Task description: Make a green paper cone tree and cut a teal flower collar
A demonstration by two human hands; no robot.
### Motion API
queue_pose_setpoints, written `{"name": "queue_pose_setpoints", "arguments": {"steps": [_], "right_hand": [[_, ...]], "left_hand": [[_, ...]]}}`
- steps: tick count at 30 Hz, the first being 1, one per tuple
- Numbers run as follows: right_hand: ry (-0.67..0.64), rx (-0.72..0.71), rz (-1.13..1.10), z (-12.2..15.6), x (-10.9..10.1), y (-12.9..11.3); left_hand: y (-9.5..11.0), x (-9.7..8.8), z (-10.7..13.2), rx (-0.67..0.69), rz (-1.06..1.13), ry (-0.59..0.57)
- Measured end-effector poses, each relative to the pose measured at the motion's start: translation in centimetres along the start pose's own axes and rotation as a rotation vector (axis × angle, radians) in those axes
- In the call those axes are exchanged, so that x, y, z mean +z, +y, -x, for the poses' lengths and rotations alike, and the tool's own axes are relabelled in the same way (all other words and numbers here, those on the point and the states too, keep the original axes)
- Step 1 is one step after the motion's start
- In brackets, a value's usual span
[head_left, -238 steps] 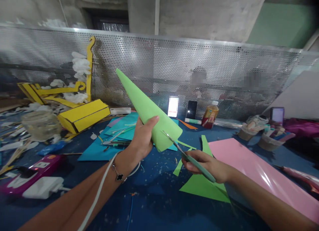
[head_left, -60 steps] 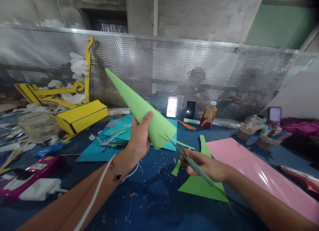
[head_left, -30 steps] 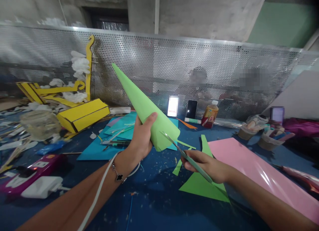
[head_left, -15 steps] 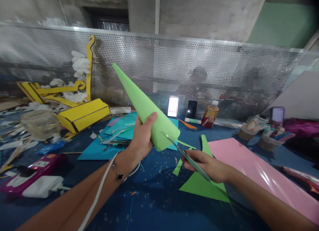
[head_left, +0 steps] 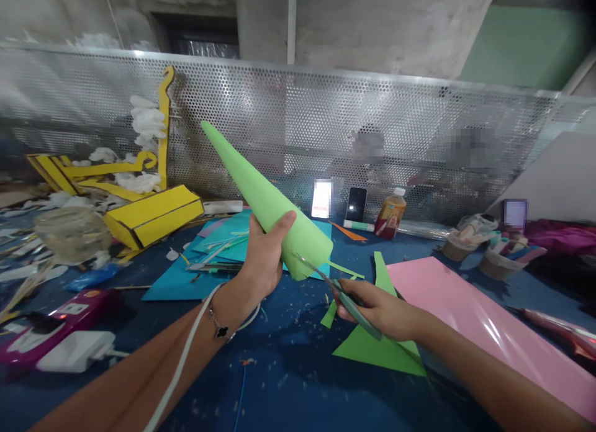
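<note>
Scissors (head_left: 367,326) further left across paper cone (head_left: 265,202)

This is a craft workshop set up in a raw, unfinished building. Bare concrete walls (head_left: 372,28) rise behind a perforated metal panel (head_left: 298,115). The blue table (head_left: 279,388) is strewn with paper scraps and shavings, sheets of teal card (head_left: 172,289) and pink card (head_left: 484,320), a green card cone (head_left: 265,202), scissors (head_left: 358,314), and, at the left, a yellow cardboard construction (head_left: 151,215).
</note>
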State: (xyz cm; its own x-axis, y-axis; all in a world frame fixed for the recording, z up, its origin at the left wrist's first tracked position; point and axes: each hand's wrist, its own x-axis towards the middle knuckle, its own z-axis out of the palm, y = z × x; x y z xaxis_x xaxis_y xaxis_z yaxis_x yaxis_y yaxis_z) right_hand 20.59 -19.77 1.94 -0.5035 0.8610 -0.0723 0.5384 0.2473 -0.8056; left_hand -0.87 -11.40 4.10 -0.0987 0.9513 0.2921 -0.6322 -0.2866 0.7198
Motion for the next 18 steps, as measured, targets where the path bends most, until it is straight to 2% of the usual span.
{"name": "queue_pose_setpoints", "arguments": {"steps": [4, 10, 18], "right_hand": [[-0.027, 0.012, -0.038, 0.3, 0.0, -0.4], [-0.056, 0.033, -0.224, 0.6, -0.2, -0.8], [-0.093, 0.003, -0.224, 0.7, -0.4, -1.2]], "left_hand": [[0.5, 0.2, -0.3, 0.011, 0.034, -0.002], [0.7, 0.1, -0.5, -0.031, 0.034, 0.029], [0.5, 0.2, 0.1, -0.077, 0.015, -0.009]]}}
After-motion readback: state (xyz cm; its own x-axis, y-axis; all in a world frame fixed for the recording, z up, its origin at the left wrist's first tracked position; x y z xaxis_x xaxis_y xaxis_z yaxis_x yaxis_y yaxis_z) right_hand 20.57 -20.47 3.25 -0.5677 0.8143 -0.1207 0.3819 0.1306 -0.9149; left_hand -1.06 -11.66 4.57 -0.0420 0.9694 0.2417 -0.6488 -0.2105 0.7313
